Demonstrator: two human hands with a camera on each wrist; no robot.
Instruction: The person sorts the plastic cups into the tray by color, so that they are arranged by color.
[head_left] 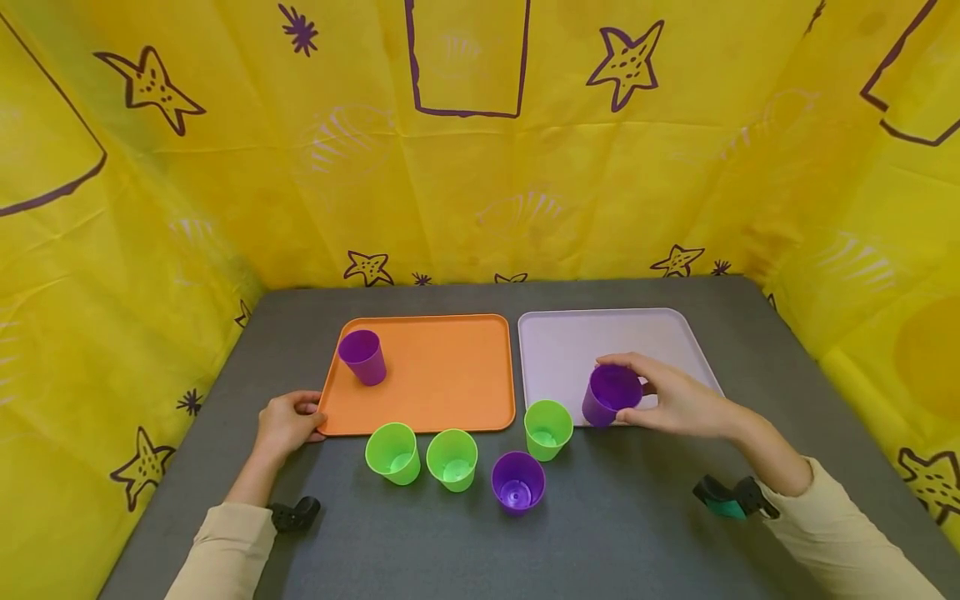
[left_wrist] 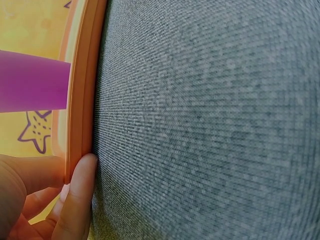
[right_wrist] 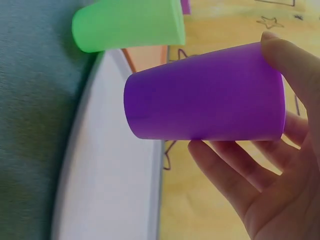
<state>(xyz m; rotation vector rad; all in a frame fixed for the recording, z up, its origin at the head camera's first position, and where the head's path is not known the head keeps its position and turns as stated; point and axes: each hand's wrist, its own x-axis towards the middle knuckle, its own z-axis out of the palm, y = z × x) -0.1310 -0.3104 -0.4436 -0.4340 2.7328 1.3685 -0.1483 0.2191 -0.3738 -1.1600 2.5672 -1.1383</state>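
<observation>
My left hand [head_left: 283, 427] pinches the near left corner of the orange tray [head_left: 442, 375]; in the left wrist view the thumb and a finger [left_wrist: 80, 195] lie on either side of its rim. A purple cup [head_left: 364, 358] stands upright on that tray's left part. With thumb and fingers, my right hand [head_left: 678, 398] holds another purple cup [right_wrist: 205, 95] by its upper part, over the near edge of the pale lilac tray [head_left: 592, 333]. To the left of this held cup stands a green cup [head_left: 548, 429], close to the lilac tray's near left corner.
Two more green cups [head_left: 393, 454] [head_left: 452, 460] stand side by side before the orange tray. A third purple cup [head_left: 518, 483] stands on the grey table [head_left: 420, 550] nearer the front. Yellow patterned cloth [head_left: 480, 192] surrounds the table at the back and sides.
</observation>
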